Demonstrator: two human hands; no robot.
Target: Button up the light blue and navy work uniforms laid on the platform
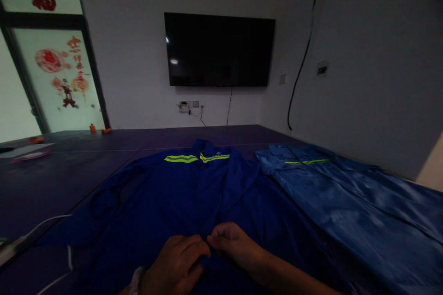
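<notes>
A dark blue work jacket with yellow-green reflective stripes lies spread out, front up, on a dark surface. Both hands meet at its centre front near the bottom edge. My left hand is curled, its fingertips pinching the fabric at the front opening. My right hand is closed too, pinching the same strip of cloth right beside the left. Which small part they grip is hidden by the fingers.
A second, lighter blue jacket lies to the right. A white cable runs along the left. Papers and small orange items sit at the far left. A black TV hangs on the wall.
</notes>
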